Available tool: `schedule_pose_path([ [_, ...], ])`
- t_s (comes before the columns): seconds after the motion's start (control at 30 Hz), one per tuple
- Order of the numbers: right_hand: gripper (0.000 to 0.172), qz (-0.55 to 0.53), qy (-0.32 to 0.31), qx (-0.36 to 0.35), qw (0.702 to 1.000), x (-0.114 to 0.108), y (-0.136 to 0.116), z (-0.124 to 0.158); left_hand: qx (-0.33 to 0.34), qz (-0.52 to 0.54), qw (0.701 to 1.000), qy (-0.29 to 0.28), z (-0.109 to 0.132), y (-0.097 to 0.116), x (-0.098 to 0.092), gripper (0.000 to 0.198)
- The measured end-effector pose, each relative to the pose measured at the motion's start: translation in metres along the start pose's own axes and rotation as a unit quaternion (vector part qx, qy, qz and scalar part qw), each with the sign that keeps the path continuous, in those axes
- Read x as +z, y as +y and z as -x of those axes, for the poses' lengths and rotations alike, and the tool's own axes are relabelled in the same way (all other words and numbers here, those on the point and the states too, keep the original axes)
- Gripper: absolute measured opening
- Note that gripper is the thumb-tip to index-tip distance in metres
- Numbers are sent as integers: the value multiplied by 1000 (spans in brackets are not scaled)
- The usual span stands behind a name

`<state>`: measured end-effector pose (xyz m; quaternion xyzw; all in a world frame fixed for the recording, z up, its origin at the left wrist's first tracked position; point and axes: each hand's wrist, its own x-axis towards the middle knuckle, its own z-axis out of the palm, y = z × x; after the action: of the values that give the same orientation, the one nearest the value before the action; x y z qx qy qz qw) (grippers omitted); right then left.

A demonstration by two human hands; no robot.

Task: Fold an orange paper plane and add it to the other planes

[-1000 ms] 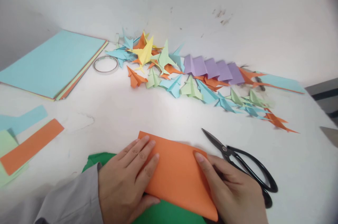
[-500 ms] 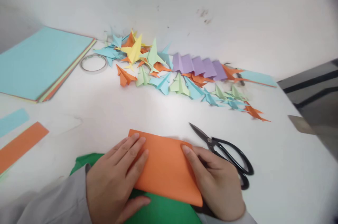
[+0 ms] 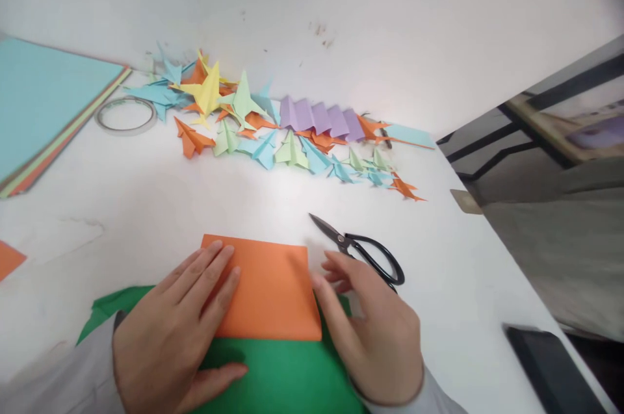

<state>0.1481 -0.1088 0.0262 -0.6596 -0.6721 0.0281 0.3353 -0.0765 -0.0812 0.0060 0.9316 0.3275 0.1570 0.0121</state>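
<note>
A folded sheet of orange paper [image 3: 270, 290] lies in front of me over a green sheet [image 3: 280, 375], whose material I cannot make out. My left hand [image 3: 170, 323] rests flat on the paper's left part, fingers stretched and thumb over the green. Beside the right edge is my right hand [image 3: 373, 329], thumb and fingers apart with nothing between them. Its thumb tip is close to that edge; whether it touches, I cannot tell. Black-handled scissors [image 3: 340, 239] lie just beyond my right hand, which hides part of one handle.
Folded paper planes [image 3: 291, 153] in several colours and a purple pleated paper strip [image 3: 319, 119] line the wall. A tape roll [image 3: 125, 130] lies by the stacked coloured paper [image 3: 53, 99] at left. A dark phone-like slab [image 3: 556, 368] sits near the table's right edge.
My right hand has let go of the orange paper's right edge and opened. The paper now lies flatter. The view has swung to the right, bringing the dark slab into sight.
</note>
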Motion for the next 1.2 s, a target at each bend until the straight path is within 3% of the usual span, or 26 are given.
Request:
schedule_pose_path([
  [0.1,29,47,-41,-141,988,-3,-8,10,-2,-3,1000,0,1,1,0,71],
  [0.2,46,87,-88,-171,977,1,-13,15,-1,-12,1000,-4,2,-1,0,72],
  [0.43,62,119,-93,-171,974,10,-12,19,88,-60,994,-7,4,-19,1,74],
  [0.67,62,123,-90,-169,974,9,-12,20,42,-48,998,-5,4,-13,1,68],
  [0.87,62,123,-87,-162,975,11,-13,20,111,-82,990,-7,5,-21,0,76],
  [1.03,63,124,-74,-139,980,15,-14,26,96,-73,993,-1,5,-20,1,73],
  [1.2,56,116,-64,-125,983,17,-15,29,29,-36,999,1,5,-10,3,64],
])
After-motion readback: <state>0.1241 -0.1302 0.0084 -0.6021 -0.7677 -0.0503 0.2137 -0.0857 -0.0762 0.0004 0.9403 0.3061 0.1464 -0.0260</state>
